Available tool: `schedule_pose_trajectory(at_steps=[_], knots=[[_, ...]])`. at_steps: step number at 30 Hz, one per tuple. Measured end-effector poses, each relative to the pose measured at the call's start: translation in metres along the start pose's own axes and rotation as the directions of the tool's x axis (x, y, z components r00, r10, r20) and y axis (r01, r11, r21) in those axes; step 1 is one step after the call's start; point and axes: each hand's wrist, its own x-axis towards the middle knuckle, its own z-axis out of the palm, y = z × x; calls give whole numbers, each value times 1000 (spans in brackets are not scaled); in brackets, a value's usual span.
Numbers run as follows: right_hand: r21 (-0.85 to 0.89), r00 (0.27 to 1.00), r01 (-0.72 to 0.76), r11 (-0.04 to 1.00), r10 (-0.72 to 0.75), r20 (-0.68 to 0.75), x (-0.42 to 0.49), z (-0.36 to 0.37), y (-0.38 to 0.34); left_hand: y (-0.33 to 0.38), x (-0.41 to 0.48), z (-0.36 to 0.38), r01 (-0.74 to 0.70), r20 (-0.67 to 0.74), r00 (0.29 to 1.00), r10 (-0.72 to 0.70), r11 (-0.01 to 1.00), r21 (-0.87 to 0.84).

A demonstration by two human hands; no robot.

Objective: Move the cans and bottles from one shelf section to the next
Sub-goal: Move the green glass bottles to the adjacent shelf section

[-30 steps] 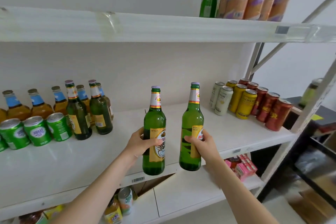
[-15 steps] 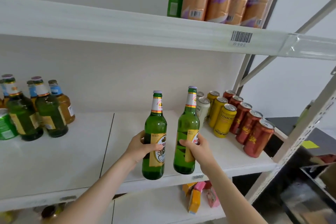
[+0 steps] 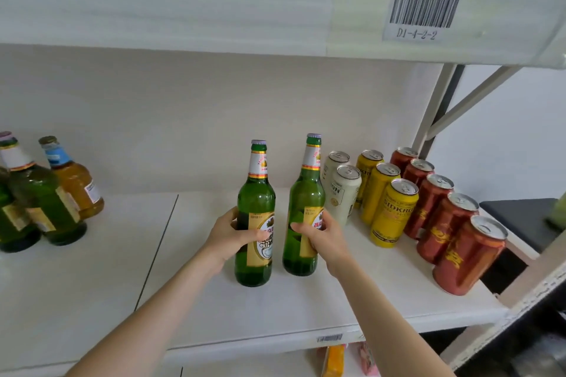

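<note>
Two hands each grip an upright tall green glass bottle: left hand the left bottle, right hand the right bottle, just beside white cans at 2 o'clock. Bare white shelf board lies open toward 8 o'clock; the overhead barcode tag reads D1-4-2-2, a yellow can SIDKRO.

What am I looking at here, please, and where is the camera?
There is no machine: a person works with bare hands, and the single camera sits on their head, looking forward and down. The left hand grips one green bottle, and the right hand grips a second green bottle. Both are upright over the white shelf; whether they touch it I cannot tell. To their right stand white cans, yellow cans and red cans in rows. Other bottles stand far left. A barcode label marks the shelf edge above.
</note>
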Motion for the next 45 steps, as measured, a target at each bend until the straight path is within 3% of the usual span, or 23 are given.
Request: schedule_pose_trajectory(at_steps=[14,25,34,41,45], knots=[[-57,996,61,997,-64,-63,108,2,7,-16,96,-9,-42,-29,999,42,999,-21],[-42,984,153,987,-156,-86,146,9,16,-16,123,-7,-105,-22,994,105,994,-25],[-48,984,168,985,-170,-55,145,8,20,-20,120,-7,-130,-5,992,130,991,-43],[28,993,104,994,-102,-55,116,1,33,-23,111,-7,-148,2,989,148,988,-41],[-58,991,101,993,-105,-80,86,-3,39,-23,104,-4,-149,-23,989,148,989,-11]])
